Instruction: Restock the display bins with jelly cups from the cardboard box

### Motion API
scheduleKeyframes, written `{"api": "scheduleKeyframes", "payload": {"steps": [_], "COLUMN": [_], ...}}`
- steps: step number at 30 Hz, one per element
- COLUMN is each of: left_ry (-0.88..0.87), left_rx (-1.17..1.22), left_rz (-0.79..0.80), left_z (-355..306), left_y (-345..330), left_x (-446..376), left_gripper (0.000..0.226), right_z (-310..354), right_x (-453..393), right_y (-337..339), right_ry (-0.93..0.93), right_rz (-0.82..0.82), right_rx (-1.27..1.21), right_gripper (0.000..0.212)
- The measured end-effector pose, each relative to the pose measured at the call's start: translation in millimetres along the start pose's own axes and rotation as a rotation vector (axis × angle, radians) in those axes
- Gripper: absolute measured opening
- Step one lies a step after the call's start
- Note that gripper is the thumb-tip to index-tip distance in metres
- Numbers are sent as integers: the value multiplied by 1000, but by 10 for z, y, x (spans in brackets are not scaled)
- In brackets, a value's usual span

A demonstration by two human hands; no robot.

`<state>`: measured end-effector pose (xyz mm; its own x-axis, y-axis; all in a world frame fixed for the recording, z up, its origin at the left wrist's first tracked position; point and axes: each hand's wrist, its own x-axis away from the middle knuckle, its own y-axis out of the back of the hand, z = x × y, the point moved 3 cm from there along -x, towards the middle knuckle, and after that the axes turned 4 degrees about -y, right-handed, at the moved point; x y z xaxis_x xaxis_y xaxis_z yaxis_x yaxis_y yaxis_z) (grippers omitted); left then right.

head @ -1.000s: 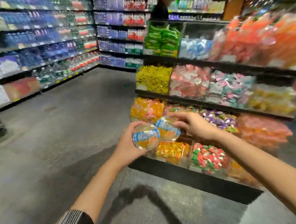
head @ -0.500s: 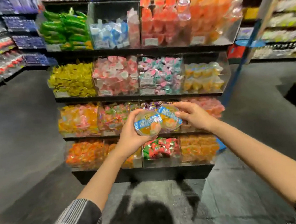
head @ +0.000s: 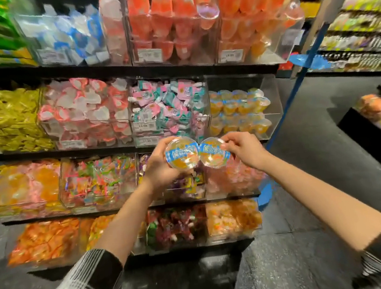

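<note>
My left hand grips a clear jelly cup with an orange filling and a blue-banded lid facing me. Right beside it, my right hand pinches a second, matching jelly cup by its rim. The two cups touch in front of the candy display. Up and to the right, a clear bin on the second shelf from the top holds several of the same orange cups. The cardboard box is out of view.
The tiered display carries many clear bins of wrapped sweets, with tall orange and red jelly cups on top. A blue pole stands right of it. A second dark stand is at the far right. Grey floor lies between them.
The view has swung right and closed in on the display, which now fills the frame. Both hands kept their cups and rose toward the second shelf from the top.
</note>
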<state>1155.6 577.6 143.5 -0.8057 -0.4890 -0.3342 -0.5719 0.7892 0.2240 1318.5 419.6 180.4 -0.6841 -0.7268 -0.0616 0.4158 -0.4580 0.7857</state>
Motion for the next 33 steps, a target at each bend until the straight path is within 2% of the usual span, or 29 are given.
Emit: {"api": "scheduleKeyframes", "payload": {"steps": [4, 14, 18, 20, 23, 28, 33], "left_ry": [-7, 71, 184, 210, 174, 226, 320], "left_rx": [7, -56, 12, 32, -36, 15, 36], "left_rz": [-12, 72, -21, -52, -87, -147, -176], "left_z": [198, 636, 826, 867, 866, 917, 1004], "left_y": [-142, -678, -810, -849, -884, -921, -883], "left_x": [-500, -1526, -1928, -2065, -2192, -2258, -2250], "left_gripper": [85, 73, 72, 67, 73, 73, 89], "right_z": [-362, -1079, -1218, -1258, -1332, -1504, -1555], "right_x": [-570, -2003, -2462, -2618, -2806, -3001, -3085], "right_y": [254, 637, 622, 536, 393, 150, 74], "right_ry": [-14, 1, 15, 65, 90, 52, -33], "right_rz": [-43, -76, 55, 130, 166, 290, 175], "right_rx": [27, -17, 19, -2, 86, 56, -44], "right_gripper": [17, 23, 24, 21, 23, 25, 24]}}
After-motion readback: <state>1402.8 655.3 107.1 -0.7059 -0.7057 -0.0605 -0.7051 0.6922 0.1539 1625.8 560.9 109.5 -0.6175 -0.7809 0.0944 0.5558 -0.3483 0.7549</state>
